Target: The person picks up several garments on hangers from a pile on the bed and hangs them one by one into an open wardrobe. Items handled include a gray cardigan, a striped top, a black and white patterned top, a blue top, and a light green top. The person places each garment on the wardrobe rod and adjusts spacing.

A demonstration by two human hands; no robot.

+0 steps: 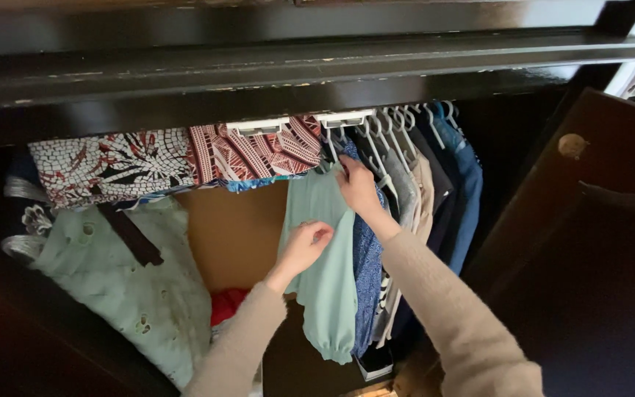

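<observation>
Your hands are settling a mint-green top on the wardrobe rail, left of the row of hung clothes.
Your left hand pinches its front; your right hand grips the shoulder near the white hangers. I judge the next move needs the hook seated squarely. The rail is hidden behind the dark top frame; the patterned fabrics are cut off.

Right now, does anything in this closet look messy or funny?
Yes. The patterned red-and-white clothes lie bunched sideways up near the rail instead of hanging straight. Both hands, left hand and right hand, hold the mint-green top, which hangs among neatly hung clothes.
</observation>
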